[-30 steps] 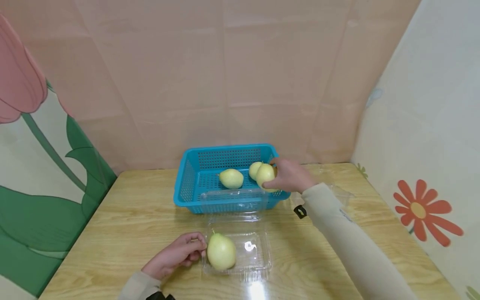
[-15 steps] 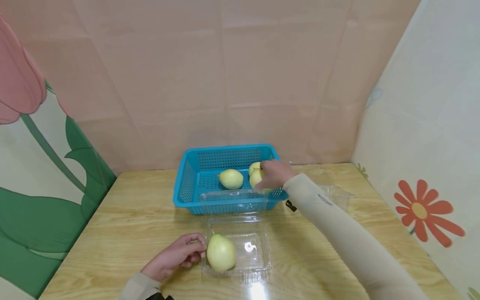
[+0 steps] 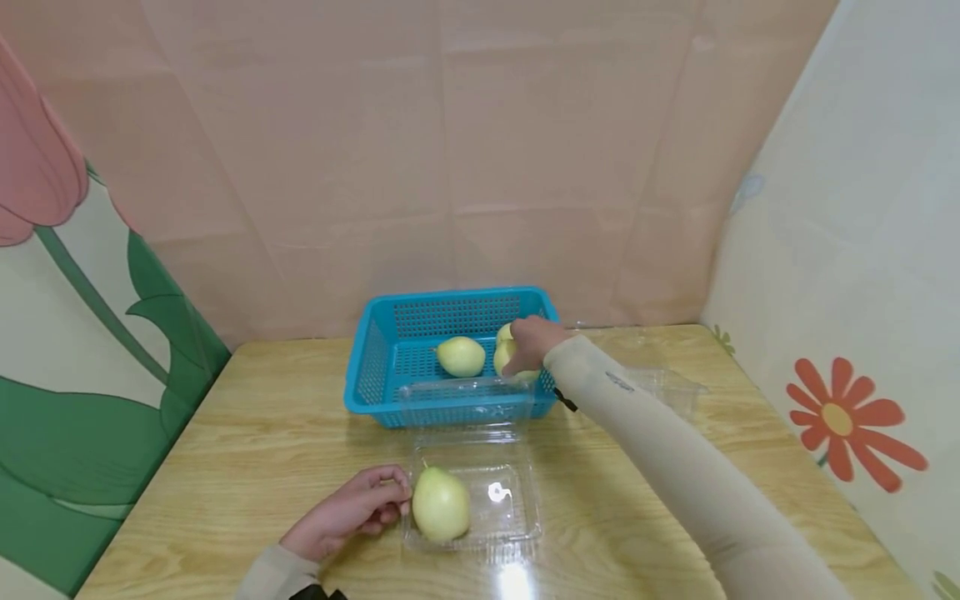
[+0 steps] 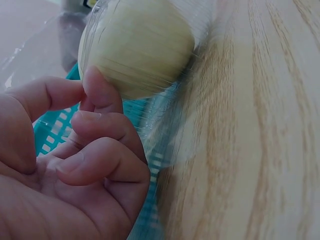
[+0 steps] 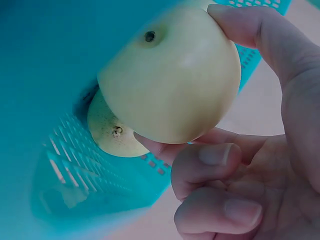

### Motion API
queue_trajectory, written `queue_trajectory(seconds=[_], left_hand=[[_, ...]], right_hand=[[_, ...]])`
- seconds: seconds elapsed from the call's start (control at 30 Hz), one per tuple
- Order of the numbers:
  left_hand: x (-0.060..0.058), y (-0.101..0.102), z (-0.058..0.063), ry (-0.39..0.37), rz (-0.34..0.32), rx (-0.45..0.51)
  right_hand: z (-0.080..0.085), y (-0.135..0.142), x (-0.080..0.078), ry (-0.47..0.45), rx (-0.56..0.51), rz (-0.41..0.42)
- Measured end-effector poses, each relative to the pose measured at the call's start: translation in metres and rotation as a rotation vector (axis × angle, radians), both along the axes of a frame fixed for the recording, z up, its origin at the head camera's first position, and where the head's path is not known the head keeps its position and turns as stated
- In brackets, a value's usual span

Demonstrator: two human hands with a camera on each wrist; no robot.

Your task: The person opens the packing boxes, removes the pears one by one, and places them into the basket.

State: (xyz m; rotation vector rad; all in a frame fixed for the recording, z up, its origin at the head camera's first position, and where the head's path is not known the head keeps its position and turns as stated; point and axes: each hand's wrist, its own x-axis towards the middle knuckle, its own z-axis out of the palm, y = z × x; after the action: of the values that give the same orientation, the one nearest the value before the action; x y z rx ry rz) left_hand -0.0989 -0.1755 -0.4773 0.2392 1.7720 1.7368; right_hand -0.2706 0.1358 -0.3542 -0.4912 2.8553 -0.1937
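Observation:
My right hand [image 3: 534, 342] grips a pale yellow-green pear [image 5: 175, 75] over the right end of a blue plastic basket [image 3: 360, 367], thumb on one side and fingers on the other. Behind it, partly hidden, is a second pear [image 5: 117, 127]. Another pear [image 3: 461, 357] lies on its side in the middle of the basket. In front, a clear plastic clamshell box [image 3: 517, 500] stands with its lid raised against the basket. One pear [image 3: 441, 504] sits in the box's left half. At its left rim, my left hand [image 3: 363, 508] pinches the edge between thumb and index finger.
More clear plastic packaging [image 3: 667, 387] lies on the wooden table [image 3: 262, 433] to the right of the basket, partly behind my right sleeve [image 3: 645, 417]. A pinkish covering [image 3: 450, 167] rises behind the table, with decorated walls at both sides.
My right hand has shifted left and farther over the basket, carrying the pear closer to the pear behind it. The left hand stays at the box's rim.

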Motion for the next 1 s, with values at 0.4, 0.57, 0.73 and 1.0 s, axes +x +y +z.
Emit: queue_trajectory(seconds=[0.4,0.57,0.73,1.0], left_hand=[[0.0000,-0.0006,0.0011,0.007,-0.012,0.005],[0.0003,-0.0003,0.0007,0.010,-0.010,0.002],[0.0010,0.0001,0.0006,0.012,-0.009,0.001],[0.0009,0.0005,-0.0003,0.014,-0.008,0.004]], right_hand=[[-0.0102,-0.0064,-0.0027,-0.017,0.062,-0.015],[-0.0075,-0.0079,-0.0011,-0.057,0.065,-0.025],[-0.0045,-0.0084,-0.0012,-0.058,0.053,-0.026],[-0.0036,-0.0061,-0.0040,-0.088,0.079,-0.037]])
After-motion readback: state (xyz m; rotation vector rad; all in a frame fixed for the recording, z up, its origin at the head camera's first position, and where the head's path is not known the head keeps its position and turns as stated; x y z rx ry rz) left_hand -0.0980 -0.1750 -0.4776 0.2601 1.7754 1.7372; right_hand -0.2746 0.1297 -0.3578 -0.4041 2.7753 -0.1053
